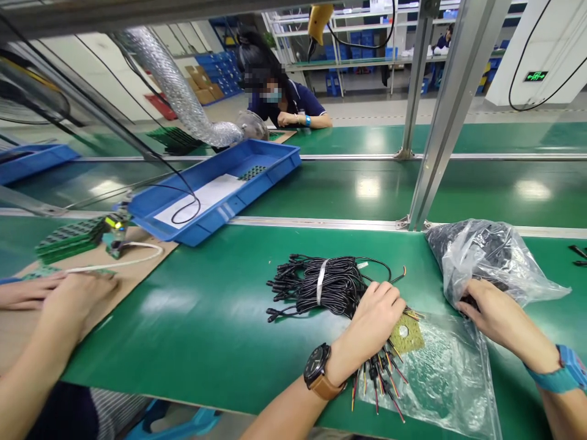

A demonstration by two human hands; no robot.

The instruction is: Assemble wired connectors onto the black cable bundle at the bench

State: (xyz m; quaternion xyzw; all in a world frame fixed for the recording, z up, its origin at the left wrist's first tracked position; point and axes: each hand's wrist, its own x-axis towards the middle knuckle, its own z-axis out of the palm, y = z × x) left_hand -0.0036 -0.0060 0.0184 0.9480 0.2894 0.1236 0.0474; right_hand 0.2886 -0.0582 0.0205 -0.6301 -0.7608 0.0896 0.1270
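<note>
Black cables (343,286) lie partly under left hand (376,315); bag (495,253) touches right hand (502,321).

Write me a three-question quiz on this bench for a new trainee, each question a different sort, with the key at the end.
1. Open question: What is worn at the wrist of the camera wearer's left hand?

2. True or false: The camera wearer's right hand is inside the blue tray.

3. Multiple choice: What colour is the band around the black cable bundle?
A) Red
B) White
C) Yellow

Key:
1. A watch on a brown strap.
2. False; that hand is at the clear plastic bag.
3. B
</note>
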